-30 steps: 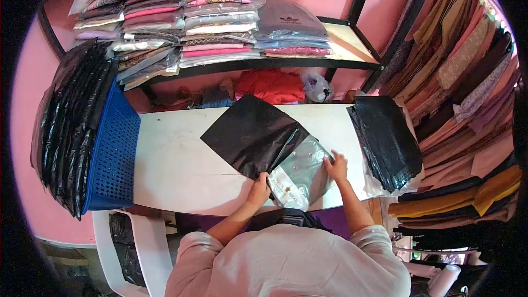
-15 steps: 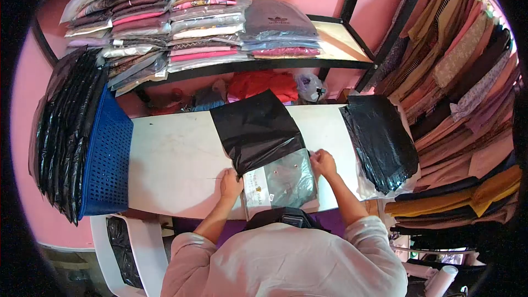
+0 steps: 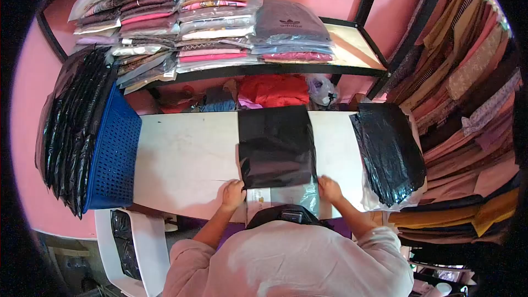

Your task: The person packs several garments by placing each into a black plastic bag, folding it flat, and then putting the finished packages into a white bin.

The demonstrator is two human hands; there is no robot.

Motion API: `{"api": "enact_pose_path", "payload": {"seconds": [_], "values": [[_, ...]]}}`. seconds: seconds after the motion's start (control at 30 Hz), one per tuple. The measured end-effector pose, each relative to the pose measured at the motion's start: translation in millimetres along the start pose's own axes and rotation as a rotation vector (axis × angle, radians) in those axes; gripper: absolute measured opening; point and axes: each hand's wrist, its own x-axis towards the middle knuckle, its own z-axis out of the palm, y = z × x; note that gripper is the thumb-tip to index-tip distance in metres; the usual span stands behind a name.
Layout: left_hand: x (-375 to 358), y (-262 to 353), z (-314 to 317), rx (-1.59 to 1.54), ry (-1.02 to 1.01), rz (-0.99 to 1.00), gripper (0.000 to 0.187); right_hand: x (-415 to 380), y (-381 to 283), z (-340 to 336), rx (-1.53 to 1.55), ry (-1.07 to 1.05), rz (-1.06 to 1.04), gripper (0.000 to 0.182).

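Observation:
A black plastic bag (image 3: 276, 146) lies flat on the white table, its near edge drawn over a garment in a clear plastic package (image 3: 294, 197). Only the near strip of that package shows, with a white printed band on its left part. My left hand (image 3: 234, 193) is closed on the left corner of the black bag's near edge. At the opposite corner, my right hand (image 3: 329, 189) pinches the right side of the same edge.
On the right of the white table (image 3: 184, 159) lies a stack of black plastic bags (image 3: 389, 154). A blue basket (image 3: 113, 151) with several black packages stands at left. Packaged clothes (image 3: 217, 22) fill the shelf behind; hanging garments (image 3: 467, 88) line the right side.
The black bag has come toward me and straightened, covering more of the clear package. Both hands moved slightly with its edge, my right hand lower. The whole view shifted a little.

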Motion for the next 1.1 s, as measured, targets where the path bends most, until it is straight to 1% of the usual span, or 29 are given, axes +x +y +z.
{"api": "enact_pose_path", "payload": {"seconds": [0.07, 0.1, 0.13, 0.17, 0.2, 0.27, 0.3, 0.33, 0.37, 0.43, 0.5, 0.53, 0.57, 0.6, 0.63, 0.67, 0.7, 0.73, 0.77, 0.8, 0.83, 0.87, 0.9, 0.97, 1.0, 1.03, 1.07, 1.1], "values": [[-15.3, -4.0, 2.0, 0.089, -0.143, 0.035, 0.016, -48.2, -7.0, 6.0, 0.059, -0.104, -0.007, 0.022], [-25.3, -2.7, -2.8, 0.09, -0.145, 0.034, 0.016, -63.9, -22.1, -5.6, 0.136, -0.137, -0.011, 0.022], [-36.9, 1.0, -11.2, 0.031, -0.191, 0.077, 0.017, -78.1, -26.1, -3.7, 0.183, -0.129, -0.048, 0.02], [-44.8, 3.4, -16.5, -0.028, -0.236, 0.123, 0.018, -89.9, -28.0, -4.6, 0.238, -0.171, -0.026, 0.017], [-49.1, 3.6, -18.1, -0.025, -0.238, 0.126, 0.018, -93.2, -32.0, -9.5, 0.289, -0.18, 0.0, 0.018], [-55.0, 3.3, -20.4, -0.18, -0.262, 0.121, 0.017, -92.6, -38.8, -12.6, 0.344, -0.184, 0.03, 0.019], [-51.8, 5.8, -19.7, -0.178, -0.267, 0.125, 0.017, -85.3, -45.0, -13.8, 0.501, -0.2, 0.229, 0.016], [-44.1, 11.7, -16.4, -0.283, -0.283, 0.031, 0.018, -78.9, -51.5, -14.3, 0.656, -0.214, 0.429, 0.015], [-36.7, 17.0, -11.6, -0.387, -0.296, -0.063, 0.019, -72.0, -57.6, -8.5, 0.657, -0.207, 0.431, 0.015], [-21.3, 17.7, 11.1, -0.405, -0.278, -0.195, 0.023, -50.6, -58.8, 12.9, 1.03, 0.032, 0.548, 0.017], [18.1, 15.6, 32.9, -0.418, -0.134, -0.146, 0.024, -15.8, -32.1, 32.5, 0.894, 0.177, 0.402, 0.02], [50.1, 10.6, 48.0, -0.343, 0.079, -0.072, 0.02, 10.8, -17.9, 32.1, 0.736, 0.189, 0.442, 0.021], [81.3, 23.8, 33.3, -0.67, 0.18, 0.042, 0.019, 38.0, -6.9, 21.5, 0.741, 0.227, 0.41, 0.02], [107.2, 28.6, 8.2, -0.604, 0.026, -0.109, 0.019, 61.5, -3.2, 5.6, 0.778, 0.326, 0.411, 0.02], [119.5, 51.7, -26.5, -0.556, 0.121, -0.036, 0.02, 81.1, -1.4, -12.0, 0.813, 0.425, 0.408, 0.019], [130.1, 55.7, -39.6, -0.661, 0.182, 0.028, 0.02, 92.4, -2.5, -40.4, 0.71, 0.415, 0.345, 0.019], [130.1, 63.4, -64.2, -0.575, 0.226, 0.087, 0.018, 92.7, -12.8, -73.9, 0.608, 0.405, 0.281, 0.019], [118.9, 69.6, -88.7, -0.489, 0.222, 0.12, 0.018, 81.4, -36.9, -112.3, 0.465, 0.49, 0.214, 0.016], [106.9, 68.5, -103.8, -0.401, 0.216, 0.151, 0.018, 65.6, -50.0, -132.3, 0.417, 0.427, 0.237, 0.015], [94.1, 49.7, -98.1, -0.307, 0.103, 0.101, 0.018, 46.9, -50.3, -130.3, 0.321, 0.359, 0.205, 0.014], [74.4, 32.6, -86.9, -0.211, -0.009, 0.051, 0.018, 26.9, -39.4, -103.6, 0.307, 0.304, 0.207, 0.012], [49.0, 33.4, -79.1, -0.238, -0.028, 0.094, 0.019, 2.9, -33.7, -73.6, 0.374, 0.246, 0.219, 0.011], [26.0, 24.8, -54.4, -0.29, -0.01, 0.132, 0.022, -19.4, -39.0, -51.7, 0.323, 0.149, 0.296, 0.011], [-13.1, 0.7, -15.0, 0.052, -0.183, 0.049, 0.024, -58.3, -37.2, -9.2, 0.194, 0.032, 0.315, 0.012], [-26.1, -6.4, -6.8, 0.074, -0.2, 0.099, 0.025, -66.7, -40.5, -8.5, 0.193, 0.029, 0.317, 0.012], [-33.5, -9.2, -5.2, 0.097, -0.216, 0.149, 0.025, -75.1, -45.8, -11.6, 0.241, 0.021, 0.372, 0.014], [-38.3, -11.8, -3.7, 0.098, -0.22, 0.151, 0.025, -80.6, -50.3, -14.9, 0.291, 0.015, 0.428, 0.016], [-43.8, -8.8, -9.0, 0.136, -0.257, 0.176, 0.024, -84.6, -51.8, -17.2, 0.294, 0.015, 0.434, 0.016]]}}
